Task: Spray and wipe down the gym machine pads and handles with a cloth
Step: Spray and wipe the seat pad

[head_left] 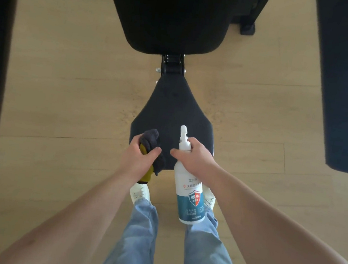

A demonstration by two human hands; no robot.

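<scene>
- Back pad (173,14): the biggest piece, black and upholstered, well ahead of both grips and past the hinge bracket (173,65). It looks like a smooth skin over firm padding. It should take a hard press and will not shift.
- Seat pad (172,105): dark and tapered, directly beneath both grips and running forward from them. Faint specks show on the surface; I cannot tell whether they are spray. Probably the same firm, slightly slick covering.
- Spray bottle (190,191): white with a blue label. The right grip (196,157) is clamped round its neck, with the thumb on the inner side. The body hangs back below the grip, toward the person's legs. It looks like rigid plastic, light to moderate in weight. The fill level is not visible. The smooth wall could slip if wet, so the neck is the sound hold.
- Cloth (151,138): dark grey with a yellow face. It is bunched and clamped in the left grip (140,158), with ends poking out ahead of and behind the fist. Soft, limp and nearly weightless. It would wipe better spread under a flat palm.
- Nozzle (183,131): just ahead of the right grip, pointing away over the seat pad.
</scene>
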